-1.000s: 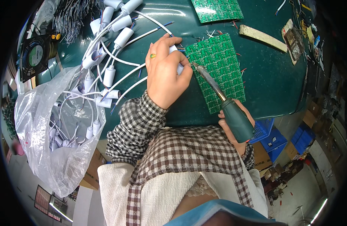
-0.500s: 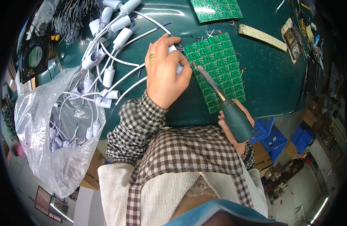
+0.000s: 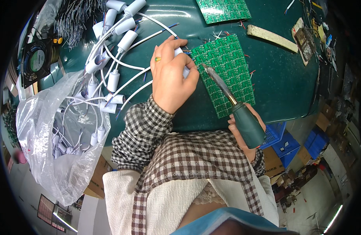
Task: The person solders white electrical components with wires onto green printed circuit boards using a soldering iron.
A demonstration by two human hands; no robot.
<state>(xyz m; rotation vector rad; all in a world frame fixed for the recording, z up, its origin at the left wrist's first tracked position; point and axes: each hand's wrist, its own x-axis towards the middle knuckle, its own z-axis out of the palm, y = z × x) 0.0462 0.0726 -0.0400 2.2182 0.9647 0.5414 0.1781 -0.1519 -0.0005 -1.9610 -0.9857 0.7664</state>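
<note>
A: Left hand?
B: Left hand (image 3: 173,74) bent, thumb and fingers closed round a smooth white plastic piece (image 3: 186,72), mostly covered, beside the board's left edge.
A: Right hand?
B: Right hand (image 3: 238,135) wrapped round a dark green-handled soldering iron (image 3: 247,124). Metal tip over the board's left part; contact, cannot tell.
A: Board's position?
B: Green rectangular circuit board (image 3: 233,74) lies on the dark green tabletop (image 3: 284,88), ahead of the right hand, coloured wire ends along its edges.

An electronics workshop: soldering iron (image 3: 247,124), green circuit boards (image 3: 230,69), heaped wires (image 3: 75,18), blue crates (image 3: 287,152)
</note>
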